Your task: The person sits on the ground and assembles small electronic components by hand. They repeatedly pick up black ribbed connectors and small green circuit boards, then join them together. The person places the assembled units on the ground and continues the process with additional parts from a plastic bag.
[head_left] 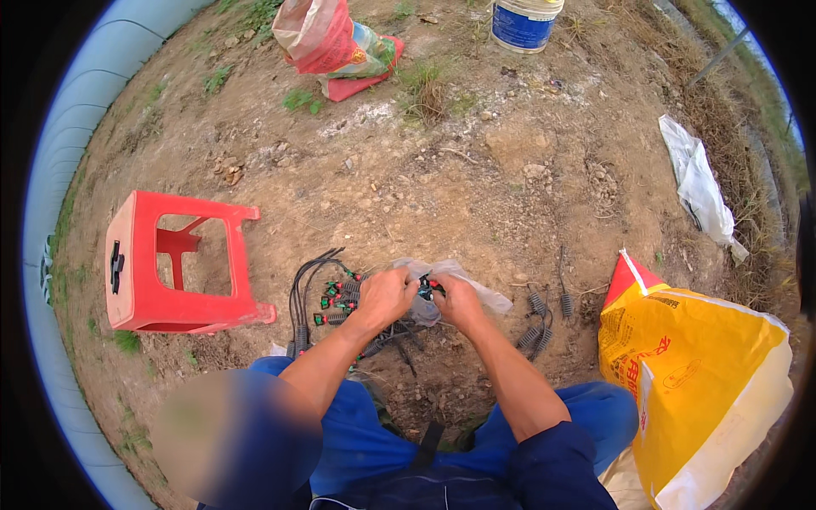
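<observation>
My left hand [387, 294], fingers closed, and my right hand [458, 302], pinching, meet in front of my knees. A small black-and-red fitting [434, 285] shows at the right fingertips. Clear plastic bag [488, 291] bunches between and behind the hands; what the left fingers grip is hidden. Left of and below that hand lies a heap of small sprinkler-like fittings [331, 303] with red and green heads and grey ribbed bodies. Black thin tubes [297, 293] curve along its left side. Several similar grey ribbed pieces [537, 306] with black tubing lie on the soil right of my right hand.
A red plastic stool [204, 310] lies on its side at left. Beside my right knee stands a yellow woven sack [705, 365]. Farther off are a red-and-white sack [327, 38], a blue-and-white bucket [525, 25] and white sheeting [697, 183]. Bare soil [408, 191] stretches ahead.
</observation>
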Available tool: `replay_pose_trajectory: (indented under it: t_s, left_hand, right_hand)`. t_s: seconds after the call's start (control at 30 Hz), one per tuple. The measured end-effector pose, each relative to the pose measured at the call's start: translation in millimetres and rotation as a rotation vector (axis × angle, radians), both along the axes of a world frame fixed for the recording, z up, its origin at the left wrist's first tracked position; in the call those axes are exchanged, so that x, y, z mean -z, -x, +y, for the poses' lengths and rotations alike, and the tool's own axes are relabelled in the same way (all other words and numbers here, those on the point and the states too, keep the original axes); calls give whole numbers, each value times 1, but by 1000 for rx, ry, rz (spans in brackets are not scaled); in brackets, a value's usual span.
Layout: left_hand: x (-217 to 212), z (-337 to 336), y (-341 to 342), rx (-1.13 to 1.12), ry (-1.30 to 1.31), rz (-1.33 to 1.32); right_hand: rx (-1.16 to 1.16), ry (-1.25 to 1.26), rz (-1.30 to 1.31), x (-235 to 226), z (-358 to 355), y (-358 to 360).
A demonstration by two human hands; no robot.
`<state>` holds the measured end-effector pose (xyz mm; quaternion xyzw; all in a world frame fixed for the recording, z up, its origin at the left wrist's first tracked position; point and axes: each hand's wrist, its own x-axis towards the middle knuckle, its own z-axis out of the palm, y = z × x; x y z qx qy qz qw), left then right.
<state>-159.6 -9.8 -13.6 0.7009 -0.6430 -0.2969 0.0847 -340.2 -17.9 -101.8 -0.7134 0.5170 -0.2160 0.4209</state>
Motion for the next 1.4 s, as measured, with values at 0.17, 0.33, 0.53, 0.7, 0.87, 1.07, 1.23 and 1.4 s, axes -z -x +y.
replay_pose_trajectory:
  t_s: [0.17,0.33,0.53,0.7,0.87,1.07,1.23,1.4]
  left_hand:
    - [-5,-7,12,-150,66,377]
    - [-56,-7,44,-171,-290,979]
    - [-102,4,60,64,53,1019]
    - [-113,7,59,74,310,993]
    - [-124,8,62,119,487,868]
    - [-122,6,68,114,547,796]
    - [-127,3,71,183,657,681]
    - [-128,3,72,173,652,663]
  right_hand:
    - [206,-429,-347,-60,-4,14]
    - [286,-415,-580,-145,-5,45]
    - [144,155,-301,-206,18,62]
    - [134,337,-260,-214,22,53]
    - [161,362,-328,-218,21,52]
    - [152,325,-346,-216,20,59]
    - [176,348,-325,-218,19,62]
    - [186,355,-310,-215,18,63]
